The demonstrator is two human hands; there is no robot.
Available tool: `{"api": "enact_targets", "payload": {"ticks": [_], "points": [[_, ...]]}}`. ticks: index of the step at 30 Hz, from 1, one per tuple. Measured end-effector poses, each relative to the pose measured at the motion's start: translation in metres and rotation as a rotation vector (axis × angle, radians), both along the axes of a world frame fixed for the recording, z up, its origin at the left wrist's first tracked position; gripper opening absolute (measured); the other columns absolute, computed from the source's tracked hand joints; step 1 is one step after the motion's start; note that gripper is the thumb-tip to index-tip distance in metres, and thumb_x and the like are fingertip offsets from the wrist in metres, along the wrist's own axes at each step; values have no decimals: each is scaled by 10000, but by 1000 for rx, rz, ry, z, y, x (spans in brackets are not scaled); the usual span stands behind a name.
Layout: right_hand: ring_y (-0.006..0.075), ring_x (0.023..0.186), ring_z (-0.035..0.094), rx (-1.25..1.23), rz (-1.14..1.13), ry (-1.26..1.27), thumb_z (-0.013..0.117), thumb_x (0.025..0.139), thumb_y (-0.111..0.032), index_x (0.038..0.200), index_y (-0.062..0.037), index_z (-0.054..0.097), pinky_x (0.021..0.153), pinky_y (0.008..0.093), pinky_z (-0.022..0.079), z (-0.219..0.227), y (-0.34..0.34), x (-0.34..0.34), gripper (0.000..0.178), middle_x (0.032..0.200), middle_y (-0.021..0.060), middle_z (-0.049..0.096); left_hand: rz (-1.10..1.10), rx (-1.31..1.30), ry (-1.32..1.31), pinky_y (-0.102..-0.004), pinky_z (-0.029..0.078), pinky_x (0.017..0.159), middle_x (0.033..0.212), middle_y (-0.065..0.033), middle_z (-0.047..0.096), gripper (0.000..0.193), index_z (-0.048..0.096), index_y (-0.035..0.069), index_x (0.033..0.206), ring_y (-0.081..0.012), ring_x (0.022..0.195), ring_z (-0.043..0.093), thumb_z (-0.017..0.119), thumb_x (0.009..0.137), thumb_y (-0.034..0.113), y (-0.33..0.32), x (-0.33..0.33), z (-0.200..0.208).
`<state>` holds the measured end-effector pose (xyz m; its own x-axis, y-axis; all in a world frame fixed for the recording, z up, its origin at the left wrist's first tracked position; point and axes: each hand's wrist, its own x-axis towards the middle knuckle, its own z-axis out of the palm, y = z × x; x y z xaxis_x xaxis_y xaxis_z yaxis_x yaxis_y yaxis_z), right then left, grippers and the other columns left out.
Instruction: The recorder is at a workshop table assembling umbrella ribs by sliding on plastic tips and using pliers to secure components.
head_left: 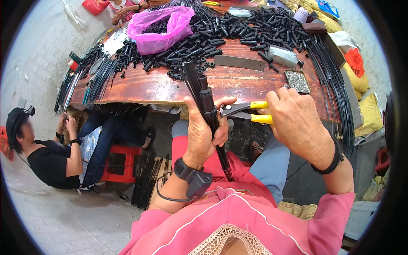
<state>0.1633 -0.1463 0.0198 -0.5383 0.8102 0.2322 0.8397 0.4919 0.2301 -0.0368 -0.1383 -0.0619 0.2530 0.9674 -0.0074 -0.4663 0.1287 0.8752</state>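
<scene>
Upright over my lap, a black umbrella frame [208,98] of thin ribs around a tube is gripped by my left hand [198,131]. The fingers wrap its middle, and the lower ribs hang down toward my pink clothing. My right hand [293,117] is closed on yellow-handled pliers [260,118]. Their metal jaws point left and reach the frame beside my left fingers. Whether the jaws pinch anything there is too small to tell.
The red-brown wooden table [242,87] carries heaped black plastic tubes [204,38], a pink plastic bag [163,29], a flat metal bar [239,63] and a tray of small metal parts [297,81]. Long black rods [329,76] lie at right. A co-worker [51,157] sits at left.
</scene>
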Motion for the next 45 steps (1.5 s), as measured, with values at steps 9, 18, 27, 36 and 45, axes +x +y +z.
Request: {"api": "enact_targets", "payload": {"ticks": [9,18,27,36,45], "points": [[257,759,633,54,-11,17,649,755,-107,817,-22,572,603,336,515,-2,3,-4,131,788,135,605,72,-25,78,-245,278,350,445,35,313,1023,560,-55,1176,-83,349,270,144,845,819,3,9,-1],[245,723,639,2,-9,91,643,773,-121,827,-36,577,590,336,512,-18,5,6,121,780,123,605,51,-72,-47,-263,284,348,439,21,326,1019,554,-47,1189,-105,343,280,165,836,827,8,5,-5],[257,756,640,73,-39,79,646,769,-124,840,-22,585,610,340,516,-13,2,-1,139,797,131,618,30,-8,2,-256,268,342,445,23,311,992,521,-28,1237,-103,343,273,160,852,811,8,12,-4],[333,757,651,-91,-215,315,735,766,-291,883,-26,601,661,440,513,-70,46,2,320,816,173,639,80,10,-94,-258,279,345,462,21,327,988,456,29,1355,-99,344,285,169,837,820,24,-6,-16],[344,898,612,138,-420,440,771,750,-289,1029,-43,609,726,436,520,-114,65,-8,406,939,191,622,170,149,-7,-243,306,359,519,51,325,471,446,7,1362,-54,378,316,613,941,140,20,-25,-13]]}}
